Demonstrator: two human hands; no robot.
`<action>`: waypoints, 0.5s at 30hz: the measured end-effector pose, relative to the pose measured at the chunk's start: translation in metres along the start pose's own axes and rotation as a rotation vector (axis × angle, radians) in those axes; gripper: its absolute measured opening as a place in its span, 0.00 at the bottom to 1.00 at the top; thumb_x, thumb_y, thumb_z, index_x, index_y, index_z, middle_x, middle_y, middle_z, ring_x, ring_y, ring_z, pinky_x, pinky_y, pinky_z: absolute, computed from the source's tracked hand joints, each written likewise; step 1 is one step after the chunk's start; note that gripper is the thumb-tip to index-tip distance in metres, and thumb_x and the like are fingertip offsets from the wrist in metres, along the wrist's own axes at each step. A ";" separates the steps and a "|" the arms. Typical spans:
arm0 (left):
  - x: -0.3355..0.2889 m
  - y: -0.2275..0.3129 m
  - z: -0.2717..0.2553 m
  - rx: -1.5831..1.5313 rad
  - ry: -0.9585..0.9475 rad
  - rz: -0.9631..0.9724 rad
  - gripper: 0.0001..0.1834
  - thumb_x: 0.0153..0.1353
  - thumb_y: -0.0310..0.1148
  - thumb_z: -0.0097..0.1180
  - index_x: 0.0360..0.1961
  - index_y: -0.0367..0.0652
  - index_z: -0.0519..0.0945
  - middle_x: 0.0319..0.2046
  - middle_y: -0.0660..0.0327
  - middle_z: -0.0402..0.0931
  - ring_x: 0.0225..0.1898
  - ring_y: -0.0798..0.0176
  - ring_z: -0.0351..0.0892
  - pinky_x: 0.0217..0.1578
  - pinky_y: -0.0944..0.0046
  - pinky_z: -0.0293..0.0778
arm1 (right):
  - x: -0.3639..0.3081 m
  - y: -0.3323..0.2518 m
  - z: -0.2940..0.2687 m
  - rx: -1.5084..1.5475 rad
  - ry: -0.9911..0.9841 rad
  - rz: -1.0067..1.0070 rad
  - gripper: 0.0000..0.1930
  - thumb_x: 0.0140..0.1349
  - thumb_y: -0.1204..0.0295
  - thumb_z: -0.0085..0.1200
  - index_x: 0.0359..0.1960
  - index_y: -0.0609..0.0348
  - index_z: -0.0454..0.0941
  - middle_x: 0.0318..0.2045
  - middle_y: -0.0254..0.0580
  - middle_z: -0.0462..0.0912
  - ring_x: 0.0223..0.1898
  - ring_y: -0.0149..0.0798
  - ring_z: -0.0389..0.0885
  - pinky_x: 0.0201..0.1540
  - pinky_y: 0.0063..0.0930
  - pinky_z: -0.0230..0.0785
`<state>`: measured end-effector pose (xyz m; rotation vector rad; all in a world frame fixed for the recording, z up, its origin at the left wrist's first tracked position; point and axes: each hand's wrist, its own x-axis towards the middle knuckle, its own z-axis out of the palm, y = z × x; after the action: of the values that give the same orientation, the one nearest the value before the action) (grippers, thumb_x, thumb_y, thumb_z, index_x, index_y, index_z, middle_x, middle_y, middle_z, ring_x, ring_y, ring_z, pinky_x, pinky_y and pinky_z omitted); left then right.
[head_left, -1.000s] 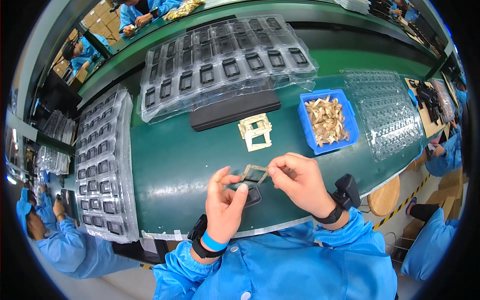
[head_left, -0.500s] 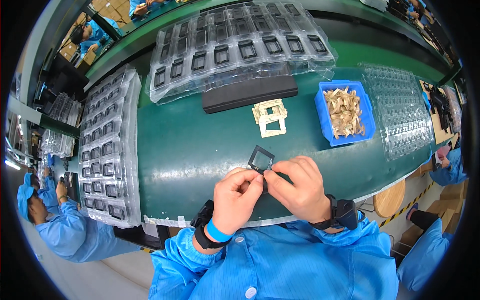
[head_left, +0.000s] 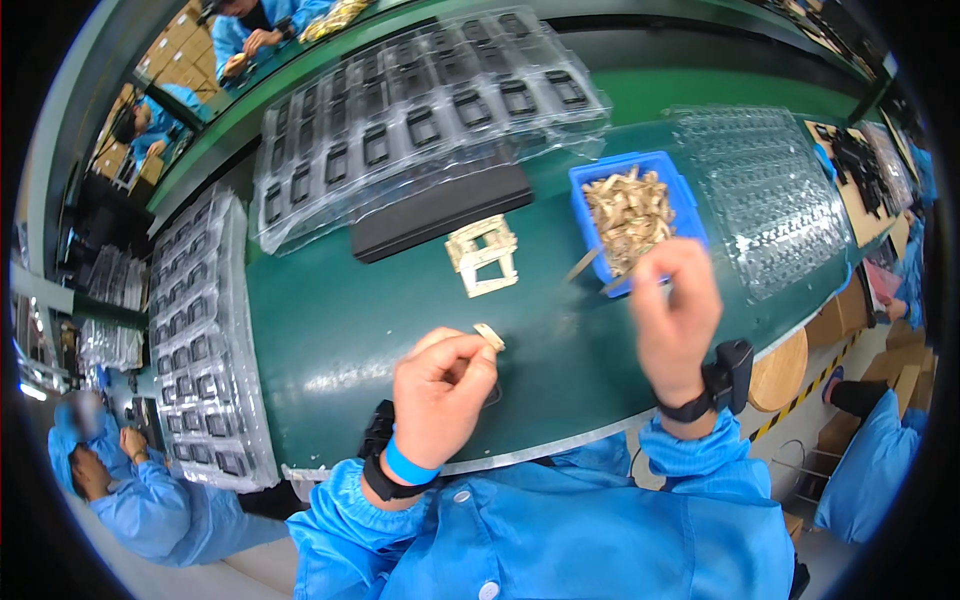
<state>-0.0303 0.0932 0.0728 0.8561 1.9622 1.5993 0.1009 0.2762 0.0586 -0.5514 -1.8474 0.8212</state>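
My left hand [head_left: 445, 388] is closed in a pinch over the near part of the table. A short cream-coloured strip [head_left: 489, 336] juts out from between its thumb and forefinger; the rest of what it holds is hidden by the fingers. My right hand [head_left: 680, 310], smeared by motion, is at the near edge of a blue bin [head_left: 690, 205], fingers pinched together. A thin tan strip [head_left: 620, 284] runs out from its fingertips. Curled tan strips [head_left: 628, 210] fill the bin. Another blurred strip lies by the bin's near left corner.
Left of the bin lie cream-coloured cut-out frames [head_left: 490, 288], before a long black box [head_left: 445, 212]. Clear trays of black frames stand at the back [head_left: 420, 130] and left [head_left: 200, 330]; an unfilled-looking clear tray [head_left: 775, 215] is right. Co-workers in blue sit around.
My right hand has left the left one and moved right to the blue bin with a strip. The black frame held between both hands no longer shows. The whole view has shifted.
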 end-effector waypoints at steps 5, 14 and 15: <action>0.044 0.016 0.026 0.210 -0.096 0.196 0.04 0.57 0.22 0.60 0.32 0.31 0.83 0.28 0.63 0.77 0.26 0.75 0.71 0.27 0.74 0.67 | 0.014 0.052 -0.024 0.128 0.424 0.155 0.03 0.65 0.78 0.54 0.34 0.65 0.77 0.37 0.39 0.75 0.40 0.30 0.73 0.44 0.24 0.66; 0.094 0.004 0.093 0.286 -0.265 0.088 0.09 0.58 0.30 0.64 0.32 0.33 0.84 0.25 0.67 0.76 0.25 0.77 0.70 0.27 0.74 0.69 | 0.010 0.064 -0.018 -0.099 0.399 -0.051 0.04 0.58 0.81 0.57 0.34 0.63 0.78 0.33 0.40 0.76 0.30 0.33 0.74 0.34 0.25 0.68; 0.095 0.001 0.095 0.286 -0.267 0.088 0.09 0.58 0.30 0.64 0.32 0.33 0.84 0.25 0.67 0.76 0.25 0.77 0.70 0.27 0.74 0.69 | 0.009 0.063 -0.019 -0.103 0.380 -0.059 0.04 0.58 0.82 0.57 0.34 0.63 0.78 0.33 0.40 0.75 0.30 0.32 0.74 0.33 0.25 0.68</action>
<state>-0.0307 0.2265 0.0566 1.2152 2.0067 1.1899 0.1150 0.3301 0.0222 -0.6653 -1.5525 0.5396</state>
